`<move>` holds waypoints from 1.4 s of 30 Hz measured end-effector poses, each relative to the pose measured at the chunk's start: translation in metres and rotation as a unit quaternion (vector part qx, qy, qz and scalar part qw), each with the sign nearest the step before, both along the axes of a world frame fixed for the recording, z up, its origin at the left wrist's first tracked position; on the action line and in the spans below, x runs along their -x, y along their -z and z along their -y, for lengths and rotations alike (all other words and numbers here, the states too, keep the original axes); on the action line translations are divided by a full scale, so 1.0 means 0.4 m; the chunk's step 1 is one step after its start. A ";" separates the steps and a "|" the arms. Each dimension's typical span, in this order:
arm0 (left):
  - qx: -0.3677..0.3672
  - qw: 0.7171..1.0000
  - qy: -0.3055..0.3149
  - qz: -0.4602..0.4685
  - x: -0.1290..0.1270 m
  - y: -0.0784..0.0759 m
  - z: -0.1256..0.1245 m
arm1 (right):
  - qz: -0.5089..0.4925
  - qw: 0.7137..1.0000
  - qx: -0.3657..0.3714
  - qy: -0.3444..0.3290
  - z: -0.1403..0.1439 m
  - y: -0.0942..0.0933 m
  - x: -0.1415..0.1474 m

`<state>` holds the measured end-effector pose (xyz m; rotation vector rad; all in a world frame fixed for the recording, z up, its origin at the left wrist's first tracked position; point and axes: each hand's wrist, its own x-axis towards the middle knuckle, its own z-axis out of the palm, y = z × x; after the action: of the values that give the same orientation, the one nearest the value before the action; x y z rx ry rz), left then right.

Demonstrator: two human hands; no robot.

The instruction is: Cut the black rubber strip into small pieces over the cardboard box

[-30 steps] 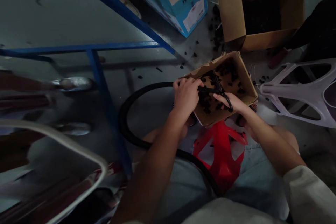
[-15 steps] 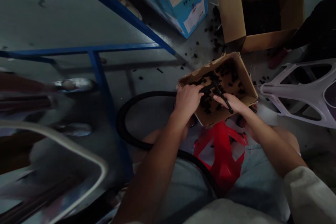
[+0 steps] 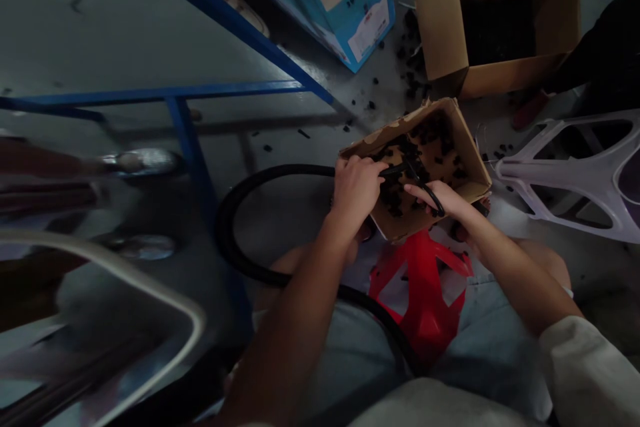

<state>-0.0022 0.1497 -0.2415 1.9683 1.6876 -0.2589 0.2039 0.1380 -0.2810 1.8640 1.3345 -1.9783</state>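
At the left edge of the view, a pale curved bar (image 3: 125, 273) and some brownish shapes are blurred past telling. Beside them a blue metal frame (image 3: 190, 140) crosses the grey floor (image 3: 280, 213). A thick black rubber hose (image 3: 235, 213) loops over the floor from the person's lap up to the left hand (image 3: 356, 188), which is clenched round its end at the near left edge of a torn brown cardboard box (image 3: 465, 140). The box rests tilted above a red plastic stool (image 3: 425, 300) and holds many small black pieces (image 3: 435, 137), too dark to make out singly. The right hand (image 3: 443, 199) pinches a thin black looped part (image 3: 434, 199) over the box's near edge, joined to a black fitting (image 3: 405, 170) between the hands. Beyond lie a blue carton (image 3: 350, 7), cut off at the top, and a second, open brown box (image 3: 450, 27). A white plastic stool (image 3: 570, 173) lies at the right edge.
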 end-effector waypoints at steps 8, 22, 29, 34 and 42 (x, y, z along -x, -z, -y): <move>0.006 1.000 0.027 -0.004 -0.010 0.010 0.005 | 0.016 0.999 0.036 -0.009 0.002 0.012 -0.012; 0.035 0.999 0.030 -0.012 -0.020 0.004 0.014 | -0.045 0.999 -0.009 0.008 0.002 0.028 -0.023; 0.074 0.996 0.047 -0.005 -0.024 0.006 0.010 | -0.083 0.992 -0.061 0.073 0.003 0.041 -0.009; 0.106 0.986 0.090 0.089 -0.035 0.009 0.014 | -0.088 0.980 -0.059 0.167 -0.005 0.038 -0.007; 0.099 0.994 0.019 0.033 -0.026 -0.017 -0.004 | -0.060 0.964 -0.133 0.222 -0.017 0.035 -0.005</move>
<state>0.0083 0.1514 -0.2349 1.8430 1.5236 -0.3568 0.2060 0.1449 -0.2952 2.3790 1.3658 -2.2379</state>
